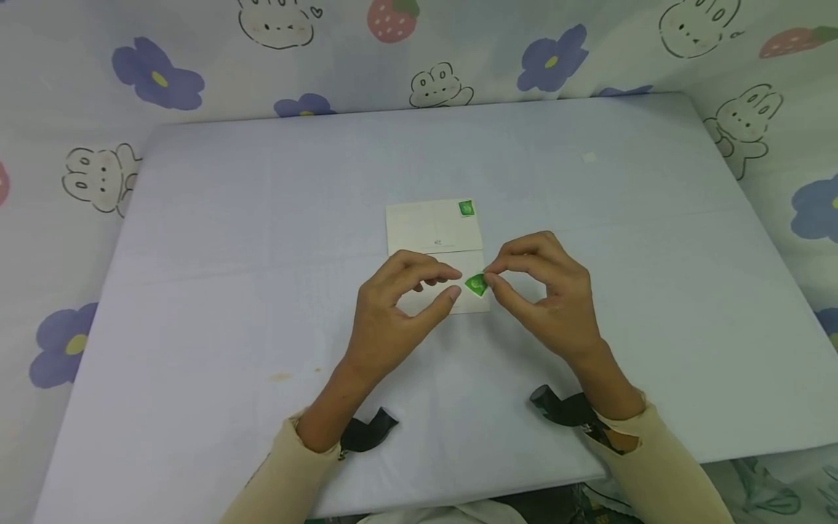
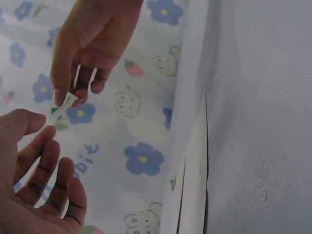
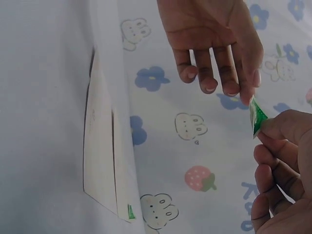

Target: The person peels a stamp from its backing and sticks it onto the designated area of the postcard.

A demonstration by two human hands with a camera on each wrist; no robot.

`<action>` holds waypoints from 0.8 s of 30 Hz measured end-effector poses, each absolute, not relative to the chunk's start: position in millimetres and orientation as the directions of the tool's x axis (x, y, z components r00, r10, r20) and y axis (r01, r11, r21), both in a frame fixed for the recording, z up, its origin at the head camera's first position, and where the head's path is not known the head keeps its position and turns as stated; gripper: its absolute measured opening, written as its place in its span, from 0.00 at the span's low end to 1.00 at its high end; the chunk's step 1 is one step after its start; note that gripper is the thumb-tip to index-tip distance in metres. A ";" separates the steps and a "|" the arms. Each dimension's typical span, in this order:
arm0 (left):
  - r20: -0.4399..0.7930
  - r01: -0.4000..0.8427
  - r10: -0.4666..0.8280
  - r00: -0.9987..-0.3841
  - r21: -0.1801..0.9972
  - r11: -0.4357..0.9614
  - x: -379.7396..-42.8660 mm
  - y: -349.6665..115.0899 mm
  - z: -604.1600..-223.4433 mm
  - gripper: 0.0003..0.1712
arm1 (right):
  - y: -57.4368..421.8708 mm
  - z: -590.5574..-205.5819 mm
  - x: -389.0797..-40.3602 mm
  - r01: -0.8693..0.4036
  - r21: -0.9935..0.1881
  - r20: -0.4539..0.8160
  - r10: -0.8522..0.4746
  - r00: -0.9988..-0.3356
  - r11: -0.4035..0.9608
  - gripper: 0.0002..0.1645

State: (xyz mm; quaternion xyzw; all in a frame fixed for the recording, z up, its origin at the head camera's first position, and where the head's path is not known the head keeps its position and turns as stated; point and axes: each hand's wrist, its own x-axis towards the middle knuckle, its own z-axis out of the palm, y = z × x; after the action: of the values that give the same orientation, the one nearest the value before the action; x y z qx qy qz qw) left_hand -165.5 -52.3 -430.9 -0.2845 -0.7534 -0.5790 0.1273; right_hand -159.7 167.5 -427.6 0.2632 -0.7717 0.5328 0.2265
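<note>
My right hand [image 1: 553, 295] pinches a small green stamp [image 1: 476, 284] with a white edge by one corner, between thumb and forefinger. The stamp looks bent in the right wrist view, its green face [image 3: 259, 118] turned partly to the camera. Just left of it, my left hand [image 1: 399, 309] holds nothing, thumb and fingers loosely bent with a gap between them. Below both hands lie two off-white cards, one above the other. A similar green stamp [image 1: 466, 208] sits in the top right corner of the upper card [image 1: 425, 222]. Fingers partly hide the lower card [image 1: 468, 260].
The cards lie near the middle of a table [image 1: 216, 255] with a pale cloth. A small pale scrap [image 1: 590, 157] lies at the back right. Faint brownish spots [image 1: 280, 377] mark the cloth at front left. A patterned curtain [image 1: 353, 58] hangs behind.
</note>
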 end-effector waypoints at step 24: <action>0.637 0.670 0.212 -0.741 0.685 0.285 -166.6 -50.1 -437.0 0.04 | 166.0 -429.9 -161.0 -0.670 -0.678 0.645 -0.191 -0.740 0.302 0.08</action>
State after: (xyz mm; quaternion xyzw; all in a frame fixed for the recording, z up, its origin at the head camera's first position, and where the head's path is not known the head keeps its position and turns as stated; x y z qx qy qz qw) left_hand -166.6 -50.1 -437.0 -0.2861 -0.7712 -0.5252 0.2180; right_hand -161.0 166.0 -429.9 0.2781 -0.7736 0.5211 0.2296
